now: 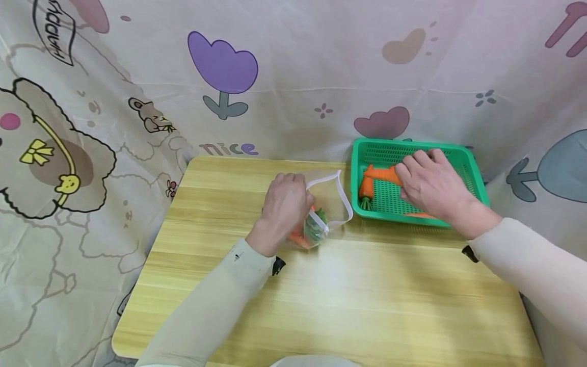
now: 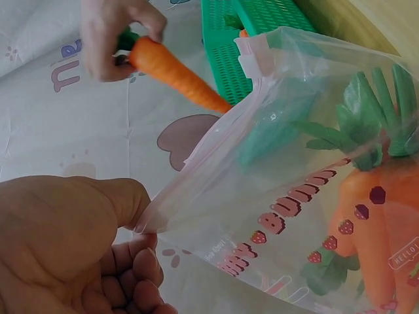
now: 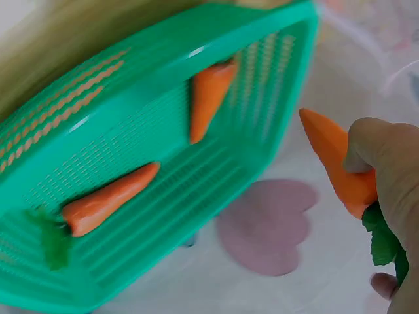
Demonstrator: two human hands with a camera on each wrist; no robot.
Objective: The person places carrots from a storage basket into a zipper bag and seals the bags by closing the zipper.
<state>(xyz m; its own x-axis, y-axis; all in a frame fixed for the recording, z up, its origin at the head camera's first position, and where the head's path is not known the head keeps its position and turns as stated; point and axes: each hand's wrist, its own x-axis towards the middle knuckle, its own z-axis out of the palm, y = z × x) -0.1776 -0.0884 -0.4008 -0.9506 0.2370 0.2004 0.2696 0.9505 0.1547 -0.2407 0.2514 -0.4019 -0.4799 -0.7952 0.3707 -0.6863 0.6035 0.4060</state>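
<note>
In the head view my left hand (image 1: 285, 204) pinches the edge of a clear zip bag (image 2: 262, 196) between thumb and fingers. Its white-edged mouth gapes toward the basket, and a slider (image 2: 255, 57) sits on the zip. Inside the bag are orange carrots (image 2: 366, 222) with green tops. My right hand (image 1: 428, 183) grips a carrot (image 3: 335, 160) near its leafy end, its tip pointing left over the green basket (image 1: 412, 145) in the head view. Two more carrots lie in the basket, one (image 3: 111, 198) with leaves showing and another (image 3: 211, 98) by the end wall.
A light wooden table (image 1: 357, 300) bears the bag and the basket. Behind it hangs a printed cloth (image 1: 298, 66) with flowers and hearts, close to the basket's far side. The cloth continues along the left side.
</note>
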